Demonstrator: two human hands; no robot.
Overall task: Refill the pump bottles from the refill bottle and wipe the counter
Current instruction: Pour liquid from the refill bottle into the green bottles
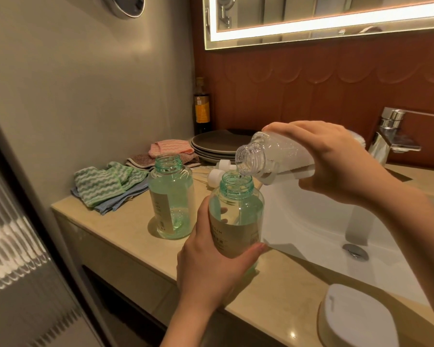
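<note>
Two open green-tinted pump bottles stand on the beige counter (125, 236). My left hand (211, 269) grips the nearer bottle (236, 209) around its lower body, at the sink's edge. My right hand (336, 159) holds the clear refill bottle (268, 156) tipped down to the left, its mouth right over the nearer bottle's neck, with liquid dripping in. The second pump bottle (172, 199) stands untouched to the left, holding liquid. White pump heads (219, 171) lie on the counter behind the bottles.
Folded green, blue and pink cloths (105, 186) lie at the back left. Grey plates (216, 146) are stacked by the wall beside a dark bottle (202, 106). The white sink (336, 226) and chrome tap (391, 134) are on the right; a white lidded container (356, 319) sits near the front edge.
</note>
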